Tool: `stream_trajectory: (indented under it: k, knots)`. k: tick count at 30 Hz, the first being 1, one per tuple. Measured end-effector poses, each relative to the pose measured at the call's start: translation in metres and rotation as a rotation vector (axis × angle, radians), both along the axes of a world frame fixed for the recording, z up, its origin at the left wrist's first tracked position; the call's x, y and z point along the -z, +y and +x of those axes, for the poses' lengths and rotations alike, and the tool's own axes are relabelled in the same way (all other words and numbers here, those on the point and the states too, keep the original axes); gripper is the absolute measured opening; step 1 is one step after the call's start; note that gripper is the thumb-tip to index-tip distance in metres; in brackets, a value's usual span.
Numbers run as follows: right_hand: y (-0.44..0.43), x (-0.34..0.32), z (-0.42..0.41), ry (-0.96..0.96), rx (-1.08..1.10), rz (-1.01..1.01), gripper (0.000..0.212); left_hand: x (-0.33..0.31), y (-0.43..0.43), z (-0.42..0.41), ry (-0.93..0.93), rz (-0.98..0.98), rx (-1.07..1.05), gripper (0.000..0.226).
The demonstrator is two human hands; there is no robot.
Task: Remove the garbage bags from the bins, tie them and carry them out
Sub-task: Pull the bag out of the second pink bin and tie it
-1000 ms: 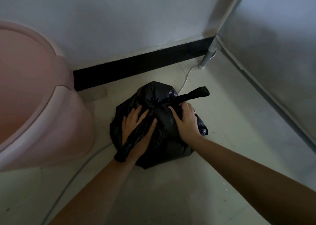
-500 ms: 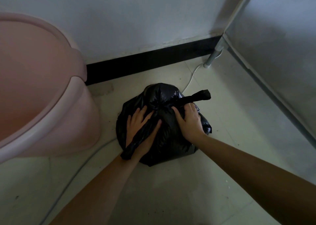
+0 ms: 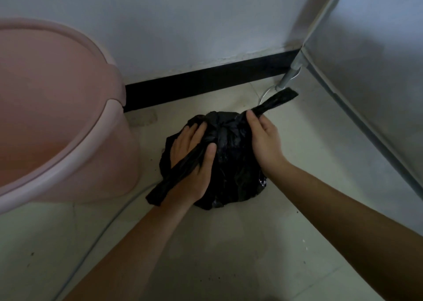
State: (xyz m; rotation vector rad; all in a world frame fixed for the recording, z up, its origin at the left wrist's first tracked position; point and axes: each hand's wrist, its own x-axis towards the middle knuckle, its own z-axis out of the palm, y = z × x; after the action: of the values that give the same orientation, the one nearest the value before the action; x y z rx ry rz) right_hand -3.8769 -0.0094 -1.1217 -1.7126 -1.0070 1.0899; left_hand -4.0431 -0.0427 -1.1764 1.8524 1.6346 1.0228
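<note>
Tying in hand: crumpled black plastic garbage bag (image 3: 231, 163) on floor (image 3: 229, 255) beside round pink plastic bin (image 3: 114, 159); left hand (image 3: 194, 161), right hand (image 3: 263, 138), fingers each clasping one tail; next, probably, firm opposing pull.

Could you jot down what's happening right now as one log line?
step: tying bag | left hand: pinches one strip of black garbage bag | right hand: grips other strip | bag: on floor beside pink bin

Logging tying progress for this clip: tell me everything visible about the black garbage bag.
The black garbage bag is thin, crinkled plastic, a rounded bundle on the pale tiled floor right of the pink bin. Its gathered top crosses into two flat tails: the left hand grips one, the right hand pinches the other.
</note>
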Motion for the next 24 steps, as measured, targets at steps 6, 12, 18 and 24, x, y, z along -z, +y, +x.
stream_trajectory:
  k: [6,12,18,24]
  knots:
    - [0.011,-0.013,-0.004,-0.065,0.068,0.099,0.038,-0.032,0.008,0.012,-0.349,0.125,-0.007,0.052]
    - [0.026,0.007,0.019,-0.291,0.112,-0.153,0.026,-0.025,-0.009,0.019,-0.613,-0.154,-0.034,0.05]
    - [0.024,0.015,0.038,-0.524,0.112,-0.164,0.033,-0.037,-0.007,0.012,-0.669,-0.351,-0.031,0.048]
    - [0.024,-0.017,0.013,-0.021,0.042,0.124,0.032,-0.049,0.007,-0.009,-0.662,-0.199,-0.117,0.041]
